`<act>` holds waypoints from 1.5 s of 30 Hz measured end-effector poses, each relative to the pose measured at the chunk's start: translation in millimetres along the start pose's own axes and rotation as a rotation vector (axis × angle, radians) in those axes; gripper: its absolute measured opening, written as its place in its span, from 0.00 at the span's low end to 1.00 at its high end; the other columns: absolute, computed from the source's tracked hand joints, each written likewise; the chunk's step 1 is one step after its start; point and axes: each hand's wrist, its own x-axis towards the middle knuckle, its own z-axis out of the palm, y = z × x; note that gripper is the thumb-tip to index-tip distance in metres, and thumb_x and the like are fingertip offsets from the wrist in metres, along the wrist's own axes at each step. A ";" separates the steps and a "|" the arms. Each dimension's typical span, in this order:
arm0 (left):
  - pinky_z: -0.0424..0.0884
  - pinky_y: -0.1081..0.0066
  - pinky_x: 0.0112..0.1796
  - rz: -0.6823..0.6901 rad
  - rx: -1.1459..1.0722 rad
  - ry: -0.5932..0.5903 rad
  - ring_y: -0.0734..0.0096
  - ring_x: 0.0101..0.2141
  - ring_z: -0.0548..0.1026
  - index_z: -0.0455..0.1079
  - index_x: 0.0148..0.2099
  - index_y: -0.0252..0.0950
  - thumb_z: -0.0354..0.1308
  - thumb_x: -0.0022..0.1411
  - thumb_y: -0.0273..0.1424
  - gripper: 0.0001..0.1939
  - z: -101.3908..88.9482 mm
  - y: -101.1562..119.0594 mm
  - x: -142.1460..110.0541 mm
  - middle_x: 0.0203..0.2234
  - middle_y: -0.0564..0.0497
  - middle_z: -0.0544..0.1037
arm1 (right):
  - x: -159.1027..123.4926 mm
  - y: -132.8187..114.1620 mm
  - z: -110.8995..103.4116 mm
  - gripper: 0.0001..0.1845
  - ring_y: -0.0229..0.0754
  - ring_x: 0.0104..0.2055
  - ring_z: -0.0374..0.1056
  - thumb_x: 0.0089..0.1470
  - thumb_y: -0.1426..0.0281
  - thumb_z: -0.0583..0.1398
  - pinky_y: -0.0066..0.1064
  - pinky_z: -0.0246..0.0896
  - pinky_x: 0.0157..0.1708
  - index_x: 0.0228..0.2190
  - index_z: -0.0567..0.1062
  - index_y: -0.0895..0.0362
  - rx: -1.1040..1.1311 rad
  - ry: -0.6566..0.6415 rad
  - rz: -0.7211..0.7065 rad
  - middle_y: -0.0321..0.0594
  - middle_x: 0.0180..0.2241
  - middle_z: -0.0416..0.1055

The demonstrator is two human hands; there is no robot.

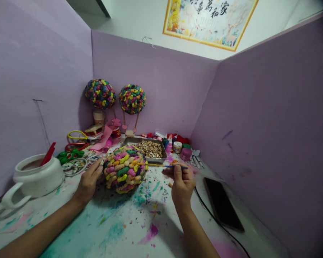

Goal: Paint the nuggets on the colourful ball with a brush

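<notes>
A ball covered in painted peanut shells [125, 169], in yellow, pink, green and purple, rests on the paint-stained white table [129, 229]. My left hand [89, 180] lies against the ball's left side with its fingers stretched out along it. My right hand [181, 182] is closed in a pinch on a thin paintbrush [164, 166]. The brush lies nearly level, and its tip touches the ball's upper right side.
A metal tray of bare shells [150, 148] stands behind the ball. Two finished shell balls on sticks [115, 96] stand at the back wall. Small paint jars [181, 149] sit right of the tray. A white pot [34, 175] is at left, a black phone [223, 203] with a cable at right.
</notes>
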 end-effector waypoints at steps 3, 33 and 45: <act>0.54 0.56 0.64 0.003 0.023 0.005 0.55 0.64 0.60 0.71 0.56 0.39 0.48 0.62 0.46 0.26 0.4 1.6 0.0 0.59 0.48 0.72 | 0.6 -0.4 -1.1 0.22 0.42 0.21 0.75 0.47 0.50 0.66 0.35 0.75 0.25 0.30 0.72 0.57 0.001 0.021 -0.019 0.34 0.19 0.76; 0.48 0.60 0.65 -0.064 0.012 -0.015 0.54 0.64 0.60 0.66 0.60 0.25 0.48 0.60 0.49 0.36 1.7 -1.2 0.4 0.62 0.39 0.66 | 68.1 -53.4 -55.2 0.23 0.36 0.21 0.66 0.59 0.50 0.55 0.28 0.61 0.25 0.26 0.73 0.56 -0.643 0.229 -0.575 0.33 0.19 0.68; 0.48 0.55 0.64 -0.048 0.019 -0.018 0.53 0.63 0.62 0.67 0.59 0.27 0.47 0.60 0.49 0.36 2.0 2.0 -2.5 0.60 0.41 0.70 | 105.9 -20.4 -57.2 0.23 0.40 0.22 0.64 0.59 0.52 0.49 0.29 0.53 0.27 0.27 0.71 0.55 -1.103 -0.033 -0.561 0.37 0.19 0.69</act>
